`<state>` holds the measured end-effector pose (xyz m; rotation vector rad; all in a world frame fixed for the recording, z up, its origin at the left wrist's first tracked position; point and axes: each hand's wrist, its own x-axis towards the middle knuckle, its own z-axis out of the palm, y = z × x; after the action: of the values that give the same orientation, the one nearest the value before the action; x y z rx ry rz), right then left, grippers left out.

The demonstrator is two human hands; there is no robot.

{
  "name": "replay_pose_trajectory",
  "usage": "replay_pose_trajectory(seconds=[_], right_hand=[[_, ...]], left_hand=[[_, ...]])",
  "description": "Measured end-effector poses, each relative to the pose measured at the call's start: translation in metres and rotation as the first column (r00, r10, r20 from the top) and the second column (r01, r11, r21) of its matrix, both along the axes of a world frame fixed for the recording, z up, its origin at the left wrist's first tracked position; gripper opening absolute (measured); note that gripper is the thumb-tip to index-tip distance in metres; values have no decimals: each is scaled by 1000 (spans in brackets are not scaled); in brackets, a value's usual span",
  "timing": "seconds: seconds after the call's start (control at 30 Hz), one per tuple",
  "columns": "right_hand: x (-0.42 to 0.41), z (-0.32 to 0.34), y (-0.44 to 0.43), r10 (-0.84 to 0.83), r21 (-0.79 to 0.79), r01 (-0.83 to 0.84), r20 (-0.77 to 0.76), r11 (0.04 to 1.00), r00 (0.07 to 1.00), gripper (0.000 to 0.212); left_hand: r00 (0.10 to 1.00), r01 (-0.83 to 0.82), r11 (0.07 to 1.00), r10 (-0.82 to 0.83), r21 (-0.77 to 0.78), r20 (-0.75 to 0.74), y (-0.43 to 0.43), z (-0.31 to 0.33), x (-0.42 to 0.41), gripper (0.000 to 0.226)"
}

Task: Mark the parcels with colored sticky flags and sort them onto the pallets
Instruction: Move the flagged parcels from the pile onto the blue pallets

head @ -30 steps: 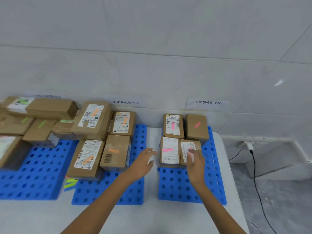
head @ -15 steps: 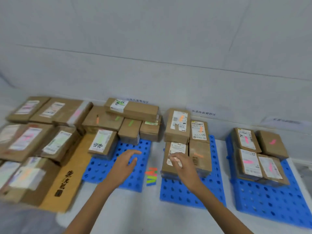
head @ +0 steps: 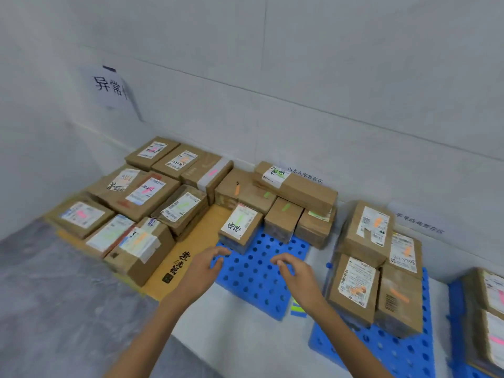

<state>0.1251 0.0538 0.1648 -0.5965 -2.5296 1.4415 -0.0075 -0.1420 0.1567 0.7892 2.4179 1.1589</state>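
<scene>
The white counter (head: 240,336) carries blue pallets side by side along the wall. Each sits below a small paper label, so a pallet probably stands for one destination. The sorting looks colour-keyed. Parcels on the left pallet (head: 253,271) are crowded against its back edge and mostly wear green flags. Those on the middle pallet (head: 381,347) wear orange, and the boxes on the right pallet (head: 454,301) at the frame's edge show pink. Packing the boxes toward the wall leaves the front of each pallet bare for new arrivals.

A mixed pile of parcels (head: 141,192) lies on a flat cardboard sheet (head: 191,249) at the counter's left end, below a larger paper sign (head: 110,85). It carries pink, orange and green flags together, which suggests marked stock that is not yet sorted. The pad of sticky flags (head: 298,309) lies on the counter between the left and middle pallets, partly hidden by the right forearm but within easy reach.

The left hand (head: 203,271) hovers over the left pallet's front left corner, its fingers loosely bent and its thumb apart, and it holds nothing. The right hand (head: 298,276) hovers over the same pallet's right side in the same relaxed, half-curled pose, also empty. Neither hand appears to touch the pallet. Both point toward the white-labelled parcel (head: 240,225) just ahead, or the pile beyond it, and I judge one of these to be the next pickup.
</scene>
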Motion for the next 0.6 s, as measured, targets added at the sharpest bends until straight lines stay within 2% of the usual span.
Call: replay_pose_trajectory(seconds=[0.13, 0.3, 0.47, 0.6], right_hand=[[-23, -4, -10, 39, -52, -40, -16, 998, 999, 19], [-52, -15, -45, 127, -128, -122, 34, 984, 991, 21], [-103, -13, -85, 202, -153, -193, 44, 969, 978, 21], [-145, -15, -114, 192, -171, -182, 45, 968, 980, 22]], left_hand=[[998, -56, 998, 56, -3, -16, -23, 0, -9, 25], [984, -171, 985, 169, -29, -65, -64, 0, -26, 24], [945, -322, 945, 318, -51, -73, -118, -6, -70, 25], [922, -387, 916, 381, -107, -68, -151, -20, -117, 25]])
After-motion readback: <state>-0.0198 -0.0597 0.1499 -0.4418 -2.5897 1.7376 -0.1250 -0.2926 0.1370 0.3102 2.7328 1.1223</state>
